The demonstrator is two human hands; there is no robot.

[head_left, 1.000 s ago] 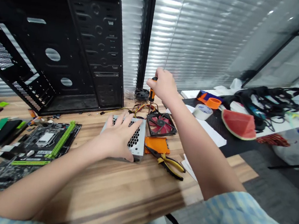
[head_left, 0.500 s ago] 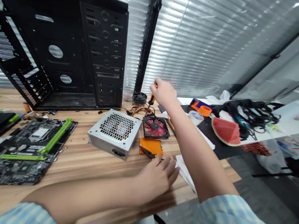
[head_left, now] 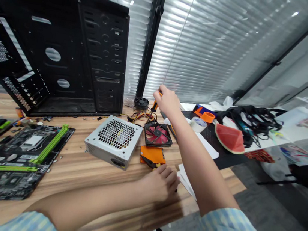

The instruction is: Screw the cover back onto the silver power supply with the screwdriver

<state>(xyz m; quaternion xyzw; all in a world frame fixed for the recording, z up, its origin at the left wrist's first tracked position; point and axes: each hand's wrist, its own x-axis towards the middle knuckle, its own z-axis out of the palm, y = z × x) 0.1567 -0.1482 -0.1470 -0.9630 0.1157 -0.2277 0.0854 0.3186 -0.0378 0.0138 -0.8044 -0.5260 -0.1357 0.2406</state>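
Note:
In the head view my right hand is closed around the handle of an orange and black screwdriver, which points down toward the cables behind the fan. My left hand lies low on the table with its fingers curled over the handles of a pair of pliers. The dark jaws stick out to the left across an orange square piece. Just behind that piece lies a red-bladed cooling fan in a black frame. To its left sits a silver power supply with a honeycomb grille.
A black computer case stands at the back left, with a motherboard in front of it. A small black fan and colored cables lie behind the power supply. Tape and a watermelon wedge are at right.
My left hand's fingers have closed over the pliers' handles. My right hand still grips the screwdriver in nearly the same place. The view has shifted slightly.

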